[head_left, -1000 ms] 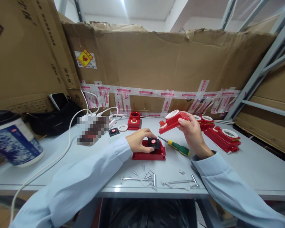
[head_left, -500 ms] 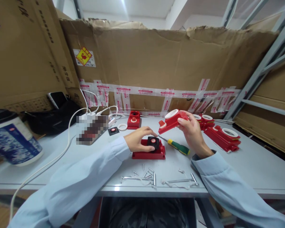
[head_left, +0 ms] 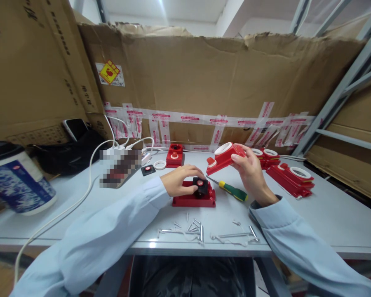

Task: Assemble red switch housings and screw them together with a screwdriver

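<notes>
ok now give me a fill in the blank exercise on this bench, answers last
The right hand holds a red housing topped by a ____ ring.
The left hand is at a square part that is mostly ____.
The screwdriver handle is yellow and ____.
Beside the T-shaped metal rods lie several small loose ____.
Missing words: white; black; green; screws

The pale table [head_left: 336, 222] bears a screwdriver [head_left: 235, 192]; left of it sits a red base [head_left: 191, 202], right of it a red unit [head_left: 286, 181], in front of it a T-shaped rod [head_left: 238, 236].
</notes>
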Demonstrator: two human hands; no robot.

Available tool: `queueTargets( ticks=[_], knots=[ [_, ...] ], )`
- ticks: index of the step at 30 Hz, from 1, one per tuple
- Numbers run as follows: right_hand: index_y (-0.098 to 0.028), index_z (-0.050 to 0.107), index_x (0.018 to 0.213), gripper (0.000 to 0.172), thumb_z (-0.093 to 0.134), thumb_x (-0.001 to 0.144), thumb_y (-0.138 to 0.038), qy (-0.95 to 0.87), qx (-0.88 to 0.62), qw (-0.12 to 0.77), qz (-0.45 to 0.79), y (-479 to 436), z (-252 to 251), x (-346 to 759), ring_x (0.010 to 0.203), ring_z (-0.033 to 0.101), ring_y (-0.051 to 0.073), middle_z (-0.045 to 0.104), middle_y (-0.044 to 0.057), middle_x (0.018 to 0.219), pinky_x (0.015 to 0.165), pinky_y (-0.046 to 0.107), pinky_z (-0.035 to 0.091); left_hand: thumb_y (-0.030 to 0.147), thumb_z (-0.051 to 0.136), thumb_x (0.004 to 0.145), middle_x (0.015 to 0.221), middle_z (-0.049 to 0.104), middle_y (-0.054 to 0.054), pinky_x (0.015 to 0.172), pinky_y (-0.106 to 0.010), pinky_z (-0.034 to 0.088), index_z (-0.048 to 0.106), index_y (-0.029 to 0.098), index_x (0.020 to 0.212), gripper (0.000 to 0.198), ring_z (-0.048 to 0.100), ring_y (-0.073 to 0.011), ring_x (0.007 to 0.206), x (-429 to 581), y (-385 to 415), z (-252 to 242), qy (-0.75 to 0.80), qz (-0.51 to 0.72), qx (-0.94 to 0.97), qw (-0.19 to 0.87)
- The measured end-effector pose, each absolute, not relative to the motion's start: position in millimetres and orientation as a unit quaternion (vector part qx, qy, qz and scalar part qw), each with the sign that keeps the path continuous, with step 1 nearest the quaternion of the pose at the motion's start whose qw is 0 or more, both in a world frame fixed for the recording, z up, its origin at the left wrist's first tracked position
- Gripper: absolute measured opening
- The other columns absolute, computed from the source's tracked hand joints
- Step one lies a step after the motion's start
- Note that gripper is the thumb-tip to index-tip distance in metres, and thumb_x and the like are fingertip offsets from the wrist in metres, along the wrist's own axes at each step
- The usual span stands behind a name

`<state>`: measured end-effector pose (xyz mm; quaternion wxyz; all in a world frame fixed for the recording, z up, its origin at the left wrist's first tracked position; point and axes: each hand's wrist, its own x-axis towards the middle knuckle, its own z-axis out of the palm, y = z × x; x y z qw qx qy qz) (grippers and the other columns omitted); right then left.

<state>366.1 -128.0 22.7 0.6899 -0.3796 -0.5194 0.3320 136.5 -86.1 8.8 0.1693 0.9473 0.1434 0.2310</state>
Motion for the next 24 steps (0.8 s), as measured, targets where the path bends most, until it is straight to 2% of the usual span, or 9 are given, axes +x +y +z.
queueTargets(
  ticks=[4,12,19,24],
  knots=[
    [-0.026,0.057,0.101,0.039,0.072,0.065,-0.033,-0.522,-0.377,0.689,0.334,-127.4,21.6,366.8,0.093,0.061,0.019,0.063,0.001,0.098,0.085,0.038,0.050,0.010,0.046,0.081,0.107,0.062,-0.009,0.091,-0.030,0.044,0.059,0.015,0.110,0.033,0.058,-0.0170,0.100,134.5,-82.0,8.9,0.131,0.204,0.952,0.185],
    [-0.026,0.057,0.102,0.040,0.072,0.065,-0.033,-0.519,-0.381,0.687,0.337,-128.4,22.3,365.9,0.093,0.061,0.019,0.063,0.002,0.099,0.087,0.040,0.048,0.030,0.055,0.085,0.090,0.063,-0.005,0.080,-0.029,0.043,0.065,0.017,0.098,0.020,0.058,-0.0160,0.086,139.2,-84.2,7.6,0.206,0.230,0.938,0.158],
    [-0.026,0.056,0.101,0.040,0.073,0.065,-0.033,-0.520,-0.377,0.688,0.339,-127.8,22.1,366.4,0.093,0.060,0.019,0.062,0.002,0.098,0.087,0.039,0.049,0.034,0.058,0.082,0.087,0.065,-0.004,0.078,-0.030,0.040,0.064,0.017,0.087,0.018,0.058,-0.0173,0.085,144.1,-87.1,5.8,0.247,0.238,0.931,0.128],
    [-0.026,0.056,0.101,0.041,0.073,0.065,-0.033,-0.520,-0.373,0.690,0.338,-127.4,21.8,366.0,0.095,0.060,0.019,0.062,0.002,0.100,0.090,0.041,0.047,0.031,0.058,0.081,0.087,0.064,-0.004,0.079,-0.030,0.042,0.064,0.017,0.086,0.017,0.058,-0.0177,0.086,145.1,-88.0,5.4,0.247,0.244,0.927,0.139]
  ],
)
